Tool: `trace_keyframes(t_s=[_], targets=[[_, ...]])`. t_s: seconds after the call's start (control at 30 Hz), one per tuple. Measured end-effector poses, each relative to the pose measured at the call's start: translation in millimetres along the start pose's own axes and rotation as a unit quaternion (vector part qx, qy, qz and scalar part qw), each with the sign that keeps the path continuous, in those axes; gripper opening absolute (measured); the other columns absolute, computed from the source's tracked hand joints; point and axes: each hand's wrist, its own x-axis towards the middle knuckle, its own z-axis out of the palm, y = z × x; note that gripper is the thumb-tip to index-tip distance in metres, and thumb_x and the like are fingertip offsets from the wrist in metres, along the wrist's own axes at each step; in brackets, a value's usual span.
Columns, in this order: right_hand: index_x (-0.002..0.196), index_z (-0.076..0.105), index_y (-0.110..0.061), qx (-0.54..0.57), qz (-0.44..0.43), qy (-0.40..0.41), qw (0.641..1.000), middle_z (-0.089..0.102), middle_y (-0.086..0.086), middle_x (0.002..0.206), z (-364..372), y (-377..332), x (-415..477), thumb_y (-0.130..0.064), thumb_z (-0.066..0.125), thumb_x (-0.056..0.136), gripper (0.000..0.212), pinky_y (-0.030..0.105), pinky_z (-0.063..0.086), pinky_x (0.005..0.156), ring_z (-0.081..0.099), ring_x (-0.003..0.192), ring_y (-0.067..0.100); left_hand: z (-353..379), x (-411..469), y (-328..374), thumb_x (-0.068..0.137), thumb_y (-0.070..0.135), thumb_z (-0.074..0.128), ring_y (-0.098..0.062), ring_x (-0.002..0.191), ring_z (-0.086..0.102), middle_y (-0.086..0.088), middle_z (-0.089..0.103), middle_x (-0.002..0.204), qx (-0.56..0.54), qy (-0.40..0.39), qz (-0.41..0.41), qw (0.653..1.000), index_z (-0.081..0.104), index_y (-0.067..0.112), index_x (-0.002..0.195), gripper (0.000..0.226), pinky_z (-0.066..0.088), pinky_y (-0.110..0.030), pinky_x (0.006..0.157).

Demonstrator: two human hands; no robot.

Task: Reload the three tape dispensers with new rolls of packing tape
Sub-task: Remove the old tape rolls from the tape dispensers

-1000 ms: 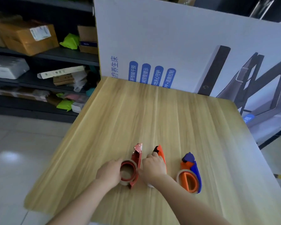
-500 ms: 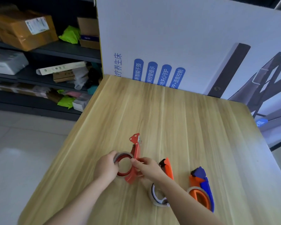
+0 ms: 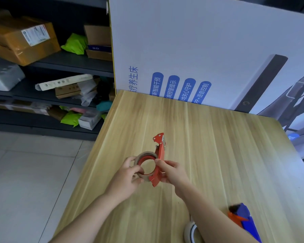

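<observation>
Change: half a second ago the red dispenser [image 3: 159, 160] sat lower, close to the counter [image 3: 218, 146]; now both hands have raised it clear of the wood and brought it nearer the view. A second ago it lay flat in a row with the other two.
Left hand [image 3: 128, 174]: fingers curled round the brown ring [image 3: 144, 156] on the dispenser's hub, pinching its near edge.
Right hand [image 3: 172, 172]: thumb and fingers clamped on the red frame, just beside the ring.
Meaning for the task: the ring looks thin, probably a spent core, so this reads as stripping the first dispenser; no new roll is in view.
Others: the blue-and-orange dispenser [image 3: 244, 218] lies on the counter at lower right; the third dispenser [image 3: 189, 230] shows only a pale curved edge behind the right forearm.
Writing: the white carton [image 3: 200, 41] behind the counter carries blue Chinese print, including "养生床" and "语音控制".
Shelf label: a brown parcel [image 3: 23, 42] bears a shipping sticker, too small to read.
</observation>
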Motion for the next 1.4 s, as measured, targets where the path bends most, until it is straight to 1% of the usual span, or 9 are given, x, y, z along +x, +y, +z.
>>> trace_keyframes(t_s=[0.2, 0.4, 0.63, 0.77, 0.9, 1.03, 1.17, 1.27, 1.4], targets=[[0.120, 0.060, -0.023, 0.043, -0.005, 0.073, 0.996, 0.074, 0.009, 0.102, 19.3, -14.5, 30.2, -0.037, 0.075, 0.080, 0.045, 0.033, 0.058, 0.074, 0.072, 0.087, 0.020, -25.6, 42.4, -14.6, 0.084, 0.018, 0.069, -0.008, 0.098, 0.062, 0.001, 0.043, 0.144, -0.040, 0.071, -0.018, 0.997, 0.071, 0.017, 0.094, 0.010, 0.047, -0.025, 0.094], [0.121, 0.061, -0.022, 0.095, -0.001, 0.083, 0.992, 0.073, 0.007, 0.083, 21.0, -19.3, 61.1, -0.026, 0.078, 0.078, 0.046, 0.043, 0.060, 0.083, 0.073, 0.080, 0.027, -39.8, 98.0, -39.2, 0.084, 0.026, 0.068, -0.021, 0.120, 0.053, -0.005, 0.043, 0.145, 0.025, 0.110, -0.101, 0.988, 0.071, 0.019, 0.098, 0.015, 0.039, -0.029, 0.097], [0.118, 0.068, -0.016, 0.070, -0.002, 0.084, 0.994, 0.067, -0.002, 0.065, 16.0, -13.6, 80.0, -0.025, 0.073, 0.085, 0.035, 0.033, 0.060, 0.063, 0.069, 0.067, 0.023, -34.2, 155.5, -49.2, 0.086, 0.021, 0.066, -0.023, 0.106, 0.059, -0.007, 0.040, 0.145, 0.088, 0.107, -0.142, 0.980, 0.070, 0.015, 0.103, 0.018, 0.041, -0.025, 0.077], [0.118, 0.070, -0.018, 0.059, -0.003, 0.085, 0.995, 0.063, -0.006, 0.061, 10.9, -8.9, 85.6, -0.029, 0.073, 0.085, 0.035, 0.031, 0.057, 0.062, 0.066, 0.063, 0.022, -26.7, 162.8, -45.6, 0.088, 0.017, 0.063, -0.025, 0.111, 0.058, -0.008, 0.033, 0.147, 0.098, 0.091, -0.142, 0.981, 0.050, 0.019, 0.133, 0.047, 0.050, -0.031, 0.082], [0.118, 0.070, -0.018, 0.059, -0.008, 0.077, 0.995, 0.063, -0.003, 0.062, 7.4, -5.9, 84.1, -0.028, 0.072, 0.085, 0.034, 0.035, 0.060, 0.066, 0.065, 0.055, 0.017, -15.9, 143.5, -39.6, 0.089, 0.034, 0.057, -0.017, 0.090, 0.060, -0.004, 0.050, 0.123, 0.152, 0.129, -0.080, 0.977, 0.052, 0.019, 0.129, 0.043, 0.053, -0.026, 0.065], [0.117, 0.070, -0.016, 0.085, -0.019, 0.049, 0.995, 0.059, 0.008, 0.070, 4.6, -4.1, 68.6, -0.026, 0.072, 0.086, 0.032, 0.029, 0.058, 0.059, 0.064, 0.054, 0.016, -5.5, 122.3, -26.7, 0.092, 0.043, 0.051, -0.018, 0.099, 0.064, 0.004, 0.062, 0.119, 0.119, 0.067, -0.086, 0.987, 0.041, 0.023, 0.140, 0.053, 0.057, -0.033, 0.070], [0.119, 0.069, -0.016, 0.072, -0.033, 0.021, 0.997, 0.060, 0.003, 0.067, -2.0, -0.7, 43.1, -0.025, 0.070, 0.088, 0.032, 0.029, 0.058, 0.062, 0.064, 0.056, 0.014, -0.5, 96.3, -6.9, 0.091, 0.028, 0.055, -0.016, 0.075, 0.062, 0.001, 0.067, 0.090, 0.096, 0.084, -0.097, 0.987, 0.067, 0.017, 0.098, 0.017, 0.055, -0.035, 0.064], [0.119, 0.068, -0.012, 0.078, -0.038, -0.006, 0.996, 0.064, 0.001, 0.063, -8.3, 4.6, 17.5, -0.022, 0.066, 0.091, 0.030, 0.031, 0.059, 0.058, 0.066, 0.054, 0.015, 5.4, 66.2, 8.8, 0.088, 0.021, 0.059, -0.013, 0.058, 0.056, 0.002, 0.061, 0.067, 0.060, 0.102, -0.107, 0.987, 0.068, 0.015, 0.073, 0.019, 0.044, -0.028, 0.049], [0.117, 0.068, -0.023, 0.051, -0.023, -0.037, 0.998, 0.072, 0.011, 0.083, -16.4, 24.0, -22.3, -0.025, 0.066, 0.091, 0.026, 0.044, 0.060, 0.084, 0.074, 0.077, 0.031, 23.1, 7.1, 28.3, 0.084, 0.019, 0.062, -0.015, 0.057, 0.059, 0.001, 0.062, 0.061, 0.013, 0.125, -0.119, 0.985, 0.068, 0.015, 0.067, 0.019, 0.043, -0.027, 0.049]])
